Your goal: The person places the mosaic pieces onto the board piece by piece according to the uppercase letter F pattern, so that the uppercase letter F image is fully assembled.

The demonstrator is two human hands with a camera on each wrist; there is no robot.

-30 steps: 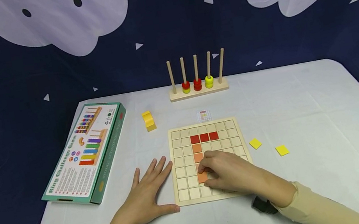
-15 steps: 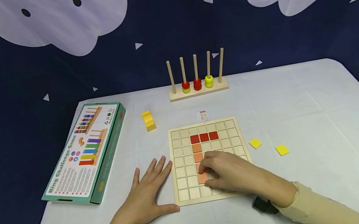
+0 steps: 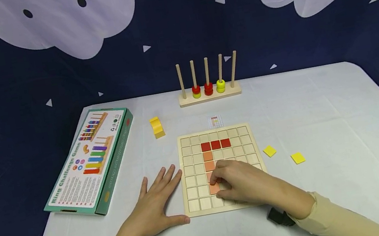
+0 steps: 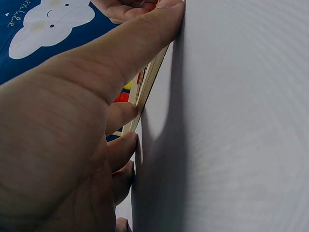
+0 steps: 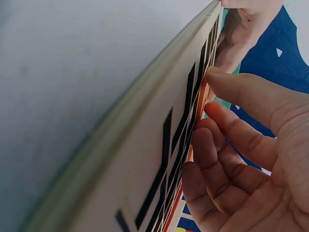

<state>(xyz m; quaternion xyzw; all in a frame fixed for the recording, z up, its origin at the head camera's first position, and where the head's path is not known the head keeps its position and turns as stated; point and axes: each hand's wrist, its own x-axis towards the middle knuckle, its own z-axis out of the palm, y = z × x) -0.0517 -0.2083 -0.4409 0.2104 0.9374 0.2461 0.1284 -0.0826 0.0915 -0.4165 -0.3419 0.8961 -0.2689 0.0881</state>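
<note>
A light-wood grid board (image 3: 192, 193) lies flat on the white table. Near its lower middle, my right hand (image 3: 242, 179) pinches a light orange square tile (image 3: 214, 189) between thumb and curled index finger. Above that tile, more orange tiles (image 3: 208, 161) run up the same column, partly behind the fingers. Three red tiles (image 3: 215, 145) form a row higher up. My left hand (image 3: 156, 207) rests on the table with fingers spread, its fingertips and thumb at the board's left edge. In the left wrist view, the thumb (image 4: 120, 53) reaches toward the board's edge.
Two yellow tiles (image 3: 269, 151) lie right of the board. Behind it are a small pattern card (image 3: 215, 121) and a peg stand (image 3: 210, 94) with red and yellow rings. A yellow wavy block (image 3: 157, 127) and a green game box (image 3: 88, 164) are at the left.
The orange tile under my right fingers has slid slightly toward the near edge of the board, and the fingertips have moved with it. My left hand has stayed in place.
</note>
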